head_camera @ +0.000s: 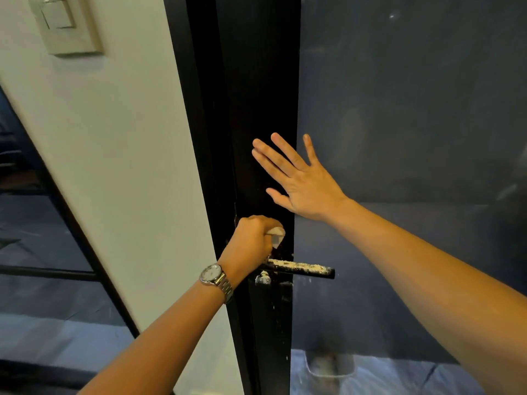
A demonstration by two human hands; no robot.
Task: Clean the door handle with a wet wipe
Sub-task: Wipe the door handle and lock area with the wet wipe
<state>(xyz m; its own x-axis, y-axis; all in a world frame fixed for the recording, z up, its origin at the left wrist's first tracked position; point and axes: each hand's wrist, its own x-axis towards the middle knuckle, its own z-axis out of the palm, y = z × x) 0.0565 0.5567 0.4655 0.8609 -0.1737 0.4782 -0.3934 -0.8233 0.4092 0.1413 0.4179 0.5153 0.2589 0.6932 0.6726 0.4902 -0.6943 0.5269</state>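
No text, label or brand can be read anywhere. The wristwatch (211, 274) has a pale dial, but its markings are too small to make out. The wall switch (61, 22) is plain.

Light switch (64, 27) on white wall (128, 138).

left hand (251, 240) hides most of the wet wipe (277, 234) and the door handle (299, 268) base.

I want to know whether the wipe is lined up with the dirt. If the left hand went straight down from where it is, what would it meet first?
Probably the door handle, near its base: the left hand, fisted on the wet wipe, sits just above its soiled inner end. Depth is unclear.
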